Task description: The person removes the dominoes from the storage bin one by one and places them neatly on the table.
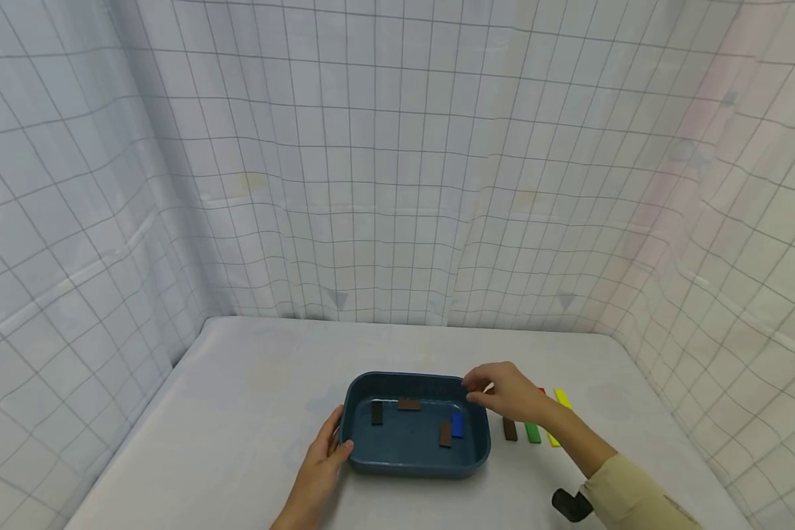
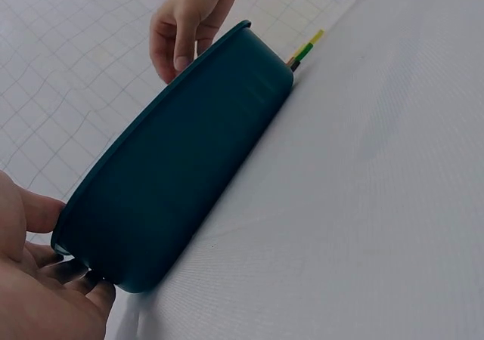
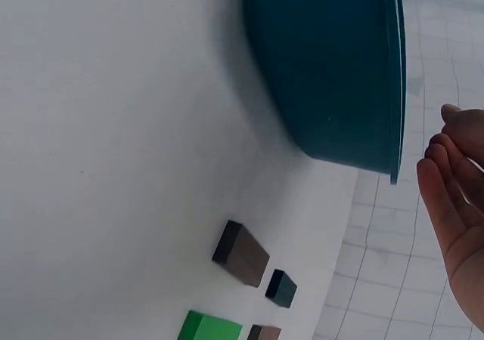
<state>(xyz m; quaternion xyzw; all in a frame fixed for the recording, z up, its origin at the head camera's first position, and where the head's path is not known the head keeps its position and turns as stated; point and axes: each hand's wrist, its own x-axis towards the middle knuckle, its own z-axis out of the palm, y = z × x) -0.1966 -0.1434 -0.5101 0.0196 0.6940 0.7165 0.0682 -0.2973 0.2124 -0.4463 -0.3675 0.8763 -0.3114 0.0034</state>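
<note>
A dark blue tray (image 1: 371, 465) stands on the white table. In it lie three brown blocks (image 1: 377, 412) and one blue block (image 1: 457, 425). My left hand (image 1: 324, 450) grips the tray's left end, thumb on the rim and fingers against the wall; the left wrist view shows the same grip (image 2: 38, 279) on the tray (image 2: 181, 166). My right hand (image 1: 503, 391) hovers over the tray's far right corner with fingers loosely bent and nothing in them. The right wrist view shows those fingers (image 3: 454, 196) beside the tray rim (image 3: 395, 91).
Right of the tray lie a brown block (image 1: 509, 429), a green block (image 1: 533, 433), a yellow strip (image 1: 562, 400) and a red piece (image 1: 542, 391). Gridded white cloth walls close in the table at the back and sides. A black wrist camera (image 1: 572, 505) sits by the beige sleeve.
</note>
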